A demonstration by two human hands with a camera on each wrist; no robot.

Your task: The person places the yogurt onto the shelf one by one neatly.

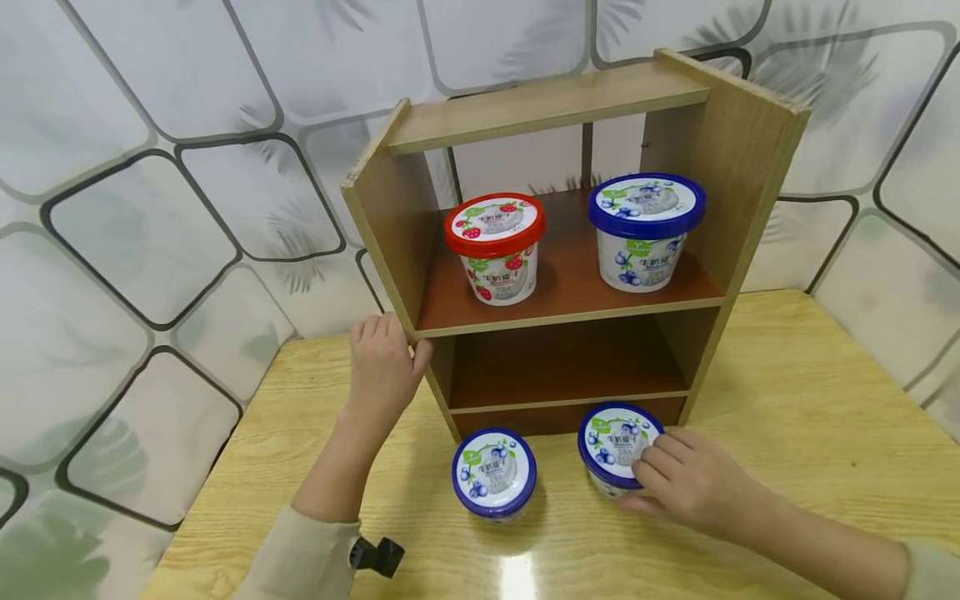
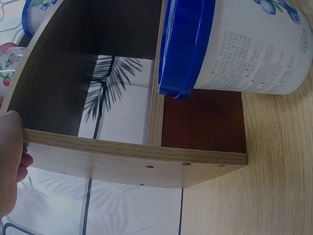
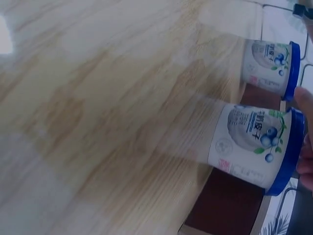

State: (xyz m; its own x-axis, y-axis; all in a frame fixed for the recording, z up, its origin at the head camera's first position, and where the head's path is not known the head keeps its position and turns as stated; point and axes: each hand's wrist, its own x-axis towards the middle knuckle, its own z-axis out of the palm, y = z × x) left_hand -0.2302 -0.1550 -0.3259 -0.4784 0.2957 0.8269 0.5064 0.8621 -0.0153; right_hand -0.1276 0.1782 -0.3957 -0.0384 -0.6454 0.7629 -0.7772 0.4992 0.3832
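Note:
A small wooden shelf unit point(image 1: 757, 183) stands on the table, and my left hand point(image 1: 381, 362) grips the edge of its left side panel. The thumb is at the front and the fingers wrap to the outer side. My right hand point(image 1: 693, 483) holds the lid rim of a white tub with a blue lid and blueberry print point(image 1: 618, 450). That tub point(image 3: 249, 147) is upright in front of the shelf's base. To its left is a second blue-lidded tub point(image 1: 495, 472), near the base and touched by neither hand.
On the upper shelf board sit a red-lidded strawberry tub point(image 1: 495, 250), at left, and another blue-lidded tub point(image 1: 647, 233), at right. Beneath them is a lower compartment point(image 1: 570, 362). A patterned wall covering point(image 1: 187, 208) rises behind the wooden table point(image 1: 825, 400).

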